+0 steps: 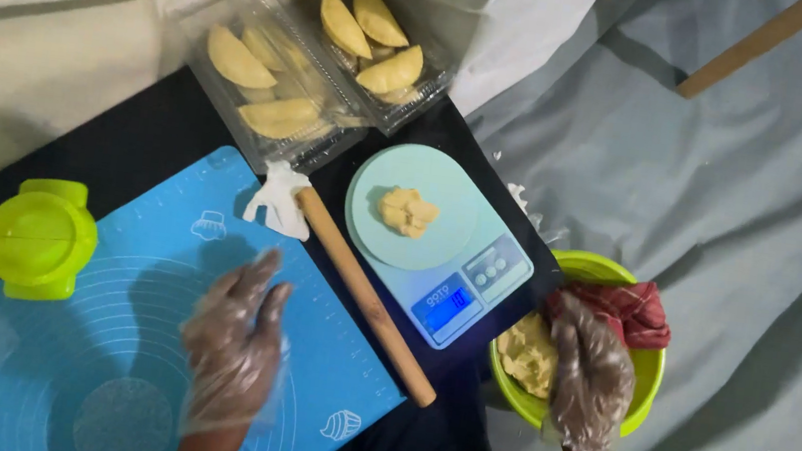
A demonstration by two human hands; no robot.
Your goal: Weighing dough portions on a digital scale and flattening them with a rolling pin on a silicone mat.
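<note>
Reaching into the lime-green bowl (643,384) at the lower right of the frame, the right hand (591,376) in its thin plastic glove rests on the pale dough (525,353), fingers curled downward; whether they have pinched any off I cannot tell. The left hand (233,345), also gloved, lies flat and open on the blue silicone mat (115,263) in the lower left, holding nothing. The two hands are well apart.

A dough lump (408,211) sits on the round platter of the kitchen scale (461,273) at centre. To portion well, I judge small pinches should be added or removed while watching the lit display, keeping the mat steady with the free hand.

Counted: one scale, one lump on it, one wooden rolling pin (368,297) lying diagonally between mat and scale, one green dumpling press (37,236) at the left, one red cloth (628,310) draped over the bowl's rim, and two clear plastic trays (288,72) at upper centre. Three folded pastries show in the right tray; the left holds at least three, partly hidden.
</note>
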